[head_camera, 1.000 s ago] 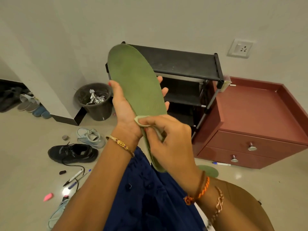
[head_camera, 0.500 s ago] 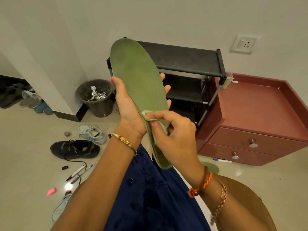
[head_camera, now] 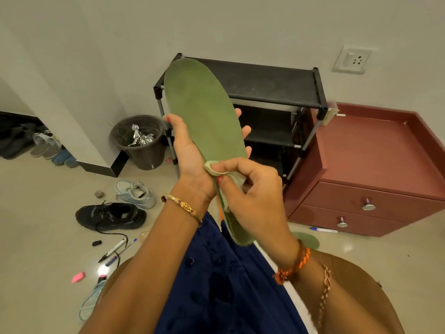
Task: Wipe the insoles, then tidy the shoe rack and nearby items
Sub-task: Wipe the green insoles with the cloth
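Dark bin [head_camera: 147,157] holding crumpled foil [head_camera: 140,138] left of the fingers [head_camera: 245,131], red drawer cabinet [head_camera: 361,150] right, wall socket [head_camera: 352,59] above-right.

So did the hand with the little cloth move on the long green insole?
Yes. The right hand with the pale cloth slid up the green insole, nearer the left hand's thumb.

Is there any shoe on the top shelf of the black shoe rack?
No, the top shelf of the black shoe rack is bare, and the black shoe lies on the floor.
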